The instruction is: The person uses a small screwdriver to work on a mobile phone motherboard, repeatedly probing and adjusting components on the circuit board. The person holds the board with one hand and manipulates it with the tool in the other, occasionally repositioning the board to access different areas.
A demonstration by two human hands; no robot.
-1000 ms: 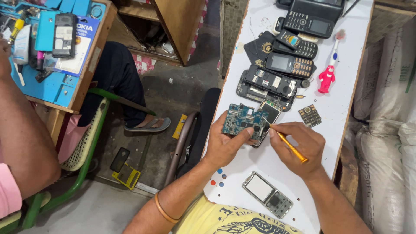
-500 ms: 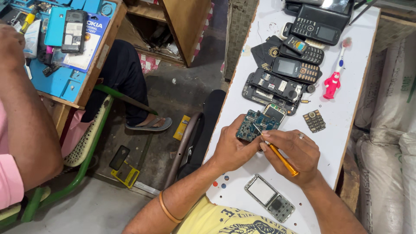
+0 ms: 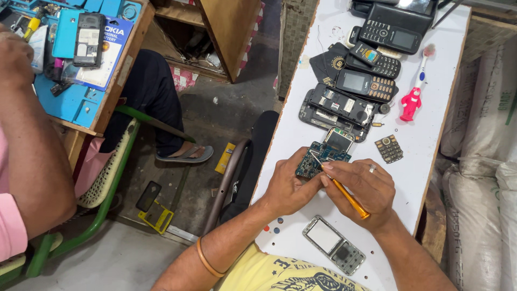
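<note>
My left hand [image 3: 291, 186] grips a blue phone circuit board [image 3: 323, 156] with a small screen at its far end, holding it on the white table [image 3: 431, 124]. My right hand [image 3: 363, 188] holds an orange-handled screwdriver [image 3: 347, 196] with its tip set on the board. A loose keypad [image 3: 389, 149] lies just right of the board. A grey phone front frame [image 3: 334, 243] lies near my body.
Several keypad phones [image 3: 371, 59], an opened phone body [image 3: 339, 108] and a red toothbrush [image 3: 412, 97] lie farther up the table. Sacks [image 3: 484, 161] stand to the right. At left another person's arm [image 3: 27, 140] reaches over a blue-topped bench [image 3: 75, 102]; their sandalled foot [image 3: 186, 153] rests on the floor.
Both hands with the board have shifted slightly. The screwdriver tip stays on the board. The view has drifted a little.
</note>
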